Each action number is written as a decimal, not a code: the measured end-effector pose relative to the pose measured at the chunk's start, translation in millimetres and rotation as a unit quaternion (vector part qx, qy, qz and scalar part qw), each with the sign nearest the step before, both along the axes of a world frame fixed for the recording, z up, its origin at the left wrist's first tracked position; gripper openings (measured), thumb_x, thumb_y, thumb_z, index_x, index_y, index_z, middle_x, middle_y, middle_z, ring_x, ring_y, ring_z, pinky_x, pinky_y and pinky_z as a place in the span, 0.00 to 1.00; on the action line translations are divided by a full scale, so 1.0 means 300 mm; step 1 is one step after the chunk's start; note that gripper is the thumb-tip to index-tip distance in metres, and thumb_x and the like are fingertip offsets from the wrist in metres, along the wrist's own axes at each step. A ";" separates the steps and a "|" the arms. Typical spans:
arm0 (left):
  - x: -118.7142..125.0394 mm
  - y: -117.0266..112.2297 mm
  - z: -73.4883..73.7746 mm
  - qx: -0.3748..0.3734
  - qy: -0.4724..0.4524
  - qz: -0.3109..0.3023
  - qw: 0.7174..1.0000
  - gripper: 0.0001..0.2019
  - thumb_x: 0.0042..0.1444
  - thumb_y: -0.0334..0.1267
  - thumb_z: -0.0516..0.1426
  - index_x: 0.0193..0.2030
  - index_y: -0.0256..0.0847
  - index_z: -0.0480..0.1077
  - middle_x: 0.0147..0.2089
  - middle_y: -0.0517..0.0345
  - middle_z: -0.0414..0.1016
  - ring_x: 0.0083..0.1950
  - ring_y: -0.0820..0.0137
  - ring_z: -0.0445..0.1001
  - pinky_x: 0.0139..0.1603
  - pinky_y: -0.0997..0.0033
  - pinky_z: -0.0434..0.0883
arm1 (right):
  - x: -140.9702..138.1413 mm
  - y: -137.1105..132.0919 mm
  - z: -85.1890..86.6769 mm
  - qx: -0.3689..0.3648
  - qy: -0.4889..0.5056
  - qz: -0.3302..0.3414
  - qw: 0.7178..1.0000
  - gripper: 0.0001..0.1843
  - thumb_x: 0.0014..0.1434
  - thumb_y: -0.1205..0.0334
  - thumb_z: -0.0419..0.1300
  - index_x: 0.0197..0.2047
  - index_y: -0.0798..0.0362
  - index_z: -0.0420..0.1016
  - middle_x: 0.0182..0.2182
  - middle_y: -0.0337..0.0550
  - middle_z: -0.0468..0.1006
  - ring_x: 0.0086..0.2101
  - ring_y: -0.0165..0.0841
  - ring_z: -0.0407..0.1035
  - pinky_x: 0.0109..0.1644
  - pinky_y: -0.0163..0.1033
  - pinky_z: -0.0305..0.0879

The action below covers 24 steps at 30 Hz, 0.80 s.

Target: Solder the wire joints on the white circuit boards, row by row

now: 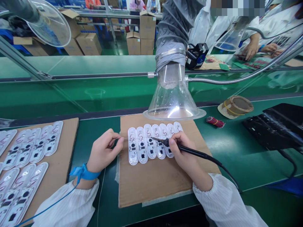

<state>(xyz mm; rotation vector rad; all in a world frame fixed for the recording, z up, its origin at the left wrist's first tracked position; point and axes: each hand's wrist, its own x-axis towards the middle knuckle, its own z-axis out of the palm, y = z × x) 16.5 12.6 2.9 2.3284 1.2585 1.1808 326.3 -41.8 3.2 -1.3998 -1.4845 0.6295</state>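
A row of several white oblong circuit boards (pixel 142 148) lies on a cardboard sheet (pixel 153 183) before me. My right hand (pixel 182 151) grips a black soldering iron (pixel 189 150), its tip resting on a board near the row's middle. My left hand (pixel 104 149) is closed in a pinch on a thin solder wire (pixel 124 138) that reaches toward the left end of the row. A blue wrist strap (pixel 82 172) circles my left wrist.
A clear funnel-shaped fume hood (pixel 174 101) on a grey duct hangs just behind the boards. More boards (pixel 28 148) lie on cardboard at left. Red wires (pixel 215 122), a tape roll (pixel 238 105) and a black unit (pixel 276 126) sit at right. Other people work across the conveyor.
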 end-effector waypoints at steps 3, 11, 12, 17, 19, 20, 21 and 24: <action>0.007 -0.004 0.001 -0.004 0.006 -0.008 1.000 0.08 0.71 0.32 0.60 0.37 0.43 0.73 0.28 0.68 0.59 0.26 0.73 0.61 0.27 0.70 0.59 | -0.002 0.000 0.004 -0.001 0.002 0.002 1.000 0.13 0.72 0.55 0.62 0.34 0.47 0.70 0.24 0.34 0.73 0.22 0.30 0.66 0.26 0.35 0.59; 0.011 -0.006 0.005 -0.004 0.000 -0.018 1.000 0.08 0.71 0.30 0.60 0.38 0.43 0.73 0.29 0.68 0.60 0.27 0.73 0.61 0.28 0.71 0.60 | 0.015 -0.001 -0.009 0.001 0.010 -0.015 1.000 0.13 0.73 0.55 0.62 0.35 0.47 0.71 0.25 0.35 0.73 0.23 0.31 0.68 0.27 0.36 0.62; 0.008 -0.004 0.006 -0.001 -0.003 -0.013 1.000 0.08 0.71 0.30 0.60 0.39 0.43 0.73 0.29 0.68 0.59 0.27 0.73 0.61 0.28 0.71 0.60 | 0.018 0.000 -0.011 0.007 0.016 -0.022 1.000 0.13 0.73 0.54 0.62 0.35 0.47 0.71 0.25 0.35 0.74 0.24 0.32 0.68 0.28 0.37 0.62; -0.003 0.002 0.011 0.004 0.001 -0.003 1.000 0.08 0.71 0.31 0.61 0.38 0.43 0.72 0.29 0.68 0.59 0.27 0.74 0.61 0.28 0.71 0.60 | 0.013 0.002 -0.012 0.003 0.029 -0.010 1.000 0.15 0.74 0.50 0.63 0.35 0.46 0.70 0.24 0.34 0.72 0.23 0.31 0.67 0.27 0.37 0.61; -0.003 0.002 0.011 0.004 0.002 0.001 1.000 0.08 0.71 0.31 0.60 0.38 0.43 0.72 0.29 0.68 0.59 0.26 0.73 0.61 0.28 0.70 0.59 | 0.006 0.000 -0.010 -0.006 0.023 0.007 1.000 0.16 0.74 0.50 0.63 0.35 0.46 0.70 0.23 0.34 0.71 0.22 0.31 0.66 0.26 0.37 0.61; -0.002 0.002 0.011 0.004 0.002 0.001 1.000 0.08 0.71 0.31 0.60 0.37 0.43 0.72 0.29 0.68 0.59 0.26 0.73 0.61 0.27 0.70 0.59 | 0.004 -0.002 -0.010 -0.012 0.018 0.011 1.000 0.16 0.74 0.50 0.63 0.35 0.46 0.70 0.24 0.33 0.71 0.22 0.31 0.66 0.27 0.37 0.61; -0.001 0.001 0.010 0.003 0.001 0.002 1.000 0.09 0.71 0.31 0.60 0.37 0.43 0.72 0.29 0.68 0.59 0.26 0.73 0.60 0.27 0.70 0.59 | 0.001 -0.004 -0.010 -0.016 0.012 0.012 1.000 0.15 0.73 0.50 0.64 0.35 0.46 0.70 0.24 0.34 0.72 0.22 0.31 0.66 0.27 0.37 0.62; 0.002 -0.001 0.011 0.000 0.003 0.000 1.000 0.08 0.71 0.32 0.60 0.37 0.43 0.72 0.28 0.68 0.59 0.26 0.73 0.60 0.27 0.70 0.59 | 0.000 -0.010 -0.017 -0.034 -0.005 0.012 0.999 0.13 0.73 0.52 0.65 0.36 0.46 0.72 0.25 0.34 0.73 0.24 0.31 0.68 0.28 0.37 0.63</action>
